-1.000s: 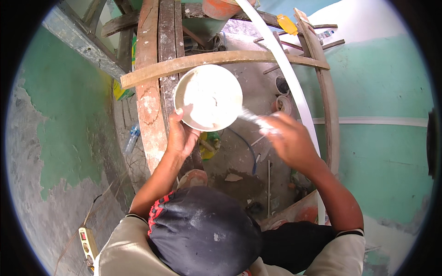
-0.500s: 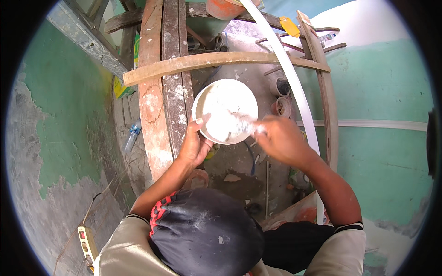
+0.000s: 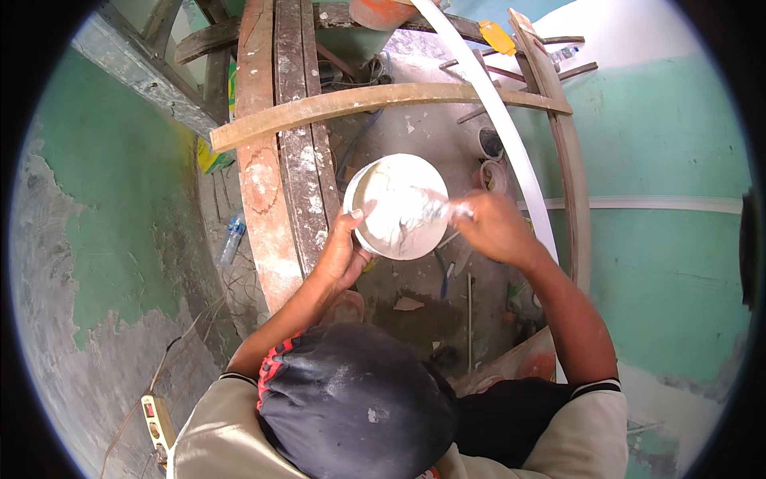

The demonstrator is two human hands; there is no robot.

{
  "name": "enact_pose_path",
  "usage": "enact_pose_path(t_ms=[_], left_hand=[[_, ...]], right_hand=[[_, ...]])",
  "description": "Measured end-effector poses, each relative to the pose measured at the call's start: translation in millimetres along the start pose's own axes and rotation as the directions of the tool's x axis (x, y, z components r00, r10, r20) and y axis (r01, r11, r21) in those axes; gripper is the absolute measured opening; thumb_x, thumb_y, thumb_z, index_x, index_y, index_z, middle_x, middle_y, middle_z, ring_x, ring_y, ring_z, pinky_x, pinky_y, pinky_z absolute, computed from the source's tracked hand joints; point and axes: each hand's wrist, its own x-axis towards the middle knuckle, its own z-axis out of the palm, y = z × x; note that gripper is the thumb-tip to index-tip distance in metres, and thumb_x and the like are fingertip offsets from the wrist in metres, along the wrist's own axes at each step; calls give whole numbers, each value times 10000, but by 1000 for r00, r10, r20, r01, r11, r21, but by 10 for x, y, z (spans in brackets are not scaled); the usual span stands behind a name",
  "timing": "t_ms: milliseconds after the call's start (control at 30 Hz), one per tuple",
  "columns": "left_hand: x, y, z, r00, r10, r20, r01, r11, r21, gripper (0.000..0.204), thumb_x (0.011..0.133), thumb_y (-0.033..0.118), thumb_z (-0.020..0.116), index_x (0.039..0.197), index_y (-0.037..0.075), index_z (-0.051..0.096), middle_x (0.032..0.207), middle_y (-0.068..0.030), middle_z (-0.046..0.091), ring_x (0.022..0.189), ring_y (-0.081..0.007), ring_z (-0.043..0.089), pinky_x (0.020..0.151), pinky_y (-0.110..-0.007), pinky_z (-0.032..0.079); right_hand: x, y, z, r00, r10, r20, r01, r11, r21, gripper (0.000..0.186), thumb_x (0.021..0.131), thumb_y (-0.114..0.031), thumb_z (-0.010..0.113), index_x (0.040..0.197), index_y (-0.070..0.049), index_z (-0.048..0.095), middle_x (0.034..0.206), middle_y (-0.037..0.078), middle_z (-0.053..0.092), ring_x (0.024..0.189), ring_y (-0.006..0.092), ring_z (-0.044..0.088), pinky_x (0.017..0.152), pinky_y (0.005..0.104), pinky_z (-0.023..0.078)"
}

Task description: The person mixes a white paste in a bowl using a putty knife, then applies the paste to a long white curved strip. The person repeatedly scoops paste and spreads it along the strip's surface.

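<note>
A round white tub [image 3: 369,185] is held up over the floor, its mouth facing upward. My left hand [image 3: 343,257] grips its lower left side, thumb over the rim and fingers curled underneath. Inside lies thick white paste [image 3: 396,211], lumpy and bright. My right hand [image 3: 499,229] is closed at the tub's right rim around a short tool coated in white [image 3: 459,210]. Motion smears the tool and the fingers, so its exact kind does not show. Its far end reaches into the paste.
Paint-spattered planks [image 3: 259,172] run along the left, crossed by a wooden bar [image 3: 375,97] beyond the tub. A long white strip [image 3: 503,128] curves down on the right beside a wooden post [image 3: 568,184]. A plastic bottle [image 3: 231,239] and power strip [image 3: 158,423] are at left.
The tub has shifted slightly right and nearer to me, with my left hand still on it. My right hand has moved a little right and away from me, drawing the tool toward the rim.
</note>
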Motion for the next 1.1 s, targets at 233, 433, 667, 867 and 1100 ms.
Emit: enact_pose_path(t_ms=[233,433,667,867,1100], left_hand=[[49,-18,75,999,-48,-26,50,995,85,855,907,512,665,1583,118,320,1524,-169,467,1378,-341,515,1095,-559,478],[163,-116,11,997,-66,43,62,994,87,822,898,442,673,1569,127,315,1515,-148,464,1353,-332,535,1075,-557,513],[218,-94,-7,998,-46,33,42,994,103,879,877,490,725,1562,98,338,1520,-150,481,1395,-324,511,1150,-533,456],[204,-57,44,1000,10,3,-11,989,145,956,855,529,713,1575,33,326,1547,-180,469,1417,-342,490,1193,-523,405],[275,-113,13,1000,-12,-9,13,995,102,890,884,525,700,1562,56,365,1539,-149,494,1408,-324,503,1186,-527,410]], right_hand=[[-14,104,128,997,-69,31,60,972,227,289,957,-280,663,1111,-71,790,861,264,710,782,403,717,765,477,549],[119,358,-22,991,-132,-27,127,981,-146,289,917,-221,657,1101,-31,773,905,252,724,858,427,721,788,490,558],[92,250,23,999,-47,-24,41,976,-215,256,903,-237,643,995,-40,779,938,222,748,894,422,731,806,524,586],[12,147,80,985,-144,-97,111,950,-290,190,882,-158,665,937,-15,778,979,225,751,877,391,749,758,509,583],[-87,-159,417,931,-346,-113,242,820,-518,102,842,-106,667,855,-48,750,1089,165,689,809,319,740,627,442,573]])
